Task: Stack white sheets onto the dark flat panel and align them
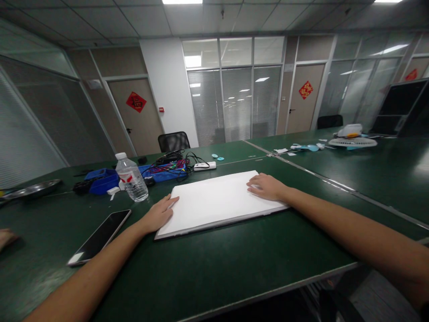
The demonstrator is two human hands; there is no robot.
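A large white drawing pad or stack of paper point(211, 203) lies flat on the green table before me, with a dark layer showing under its near edge. My left hand point(159, 215) rests at its left edge, fingers stretched out and the fingertips on the white sheet. On the right part of the sheet my right hand point(266, 187) lies palm down with its fingers extended. Both hands are open. Left of my left forearm is a dark-screened phone point(100, 237), and beyond that hand stands a clear water bottle point(132, 178) with a white cap.
Blue trays point(102, 181) and tangled cables point(167, 164) sit behind the bottle, near a white power strip point(205, 166). Part of another person's hand point(6, 238) shows at the left edge. A fan head point(352, 141) lies far right. A metal strip point(321, 176) crosses the table point(214, 273).
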